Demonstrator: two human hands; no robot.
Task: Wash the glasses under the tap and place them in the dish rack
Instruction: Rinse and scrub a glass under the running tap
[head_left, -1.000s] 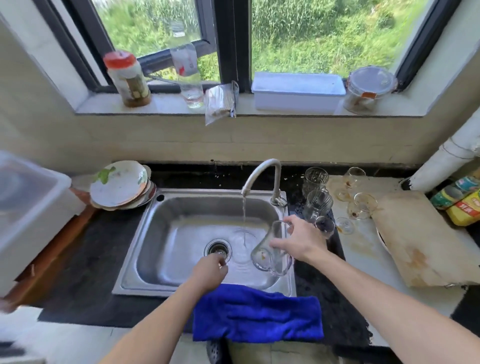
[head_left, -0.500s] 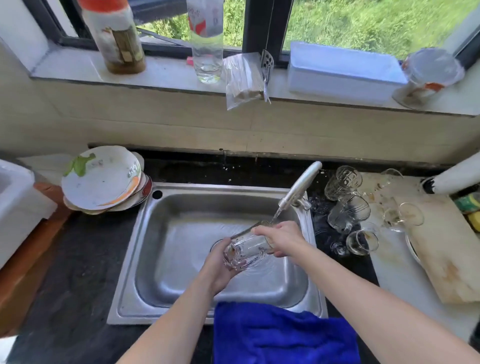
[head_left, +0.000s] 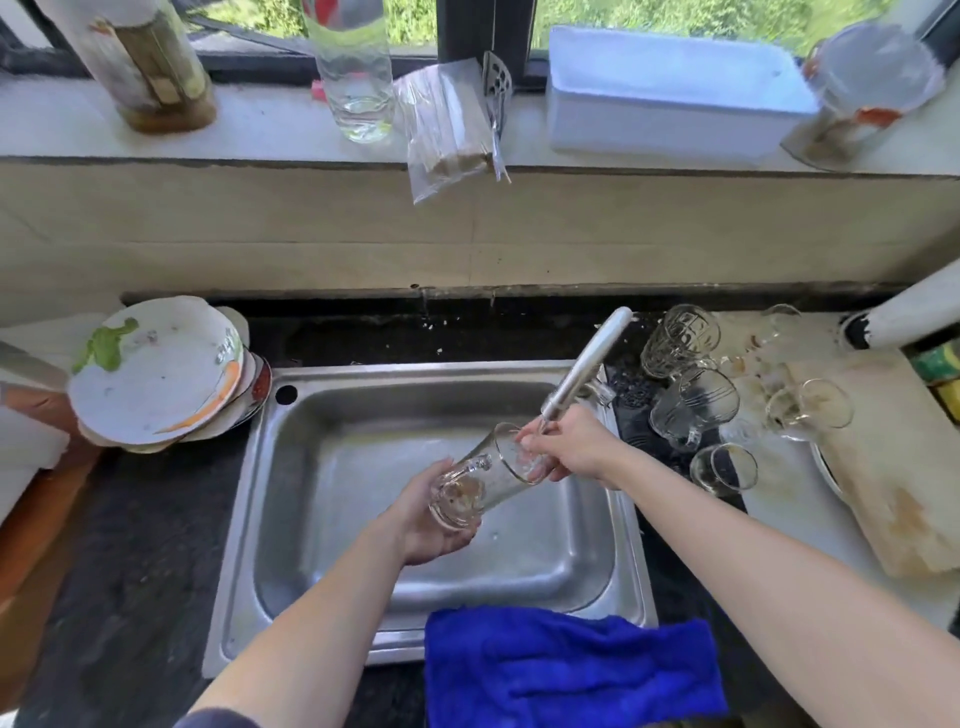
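Mug (head_left: 493, 475), lately carried by the right hand (head_left: 576, 452) alone, is now tilted under the tap (head_left: 587, 364), left hand (head_left: 421, 525) clasping its base, right pinching its rim: washing begun.

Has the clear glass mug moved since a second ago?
Yes: the clear glass mug went leftward from the right rim of the steel sink to over its basin.

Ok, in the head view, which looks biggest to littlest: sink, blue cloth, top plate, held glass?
sink
blue cloth
top plate
held glass
The cloth lies nearest the camera, so its lead over the plate is unsure.
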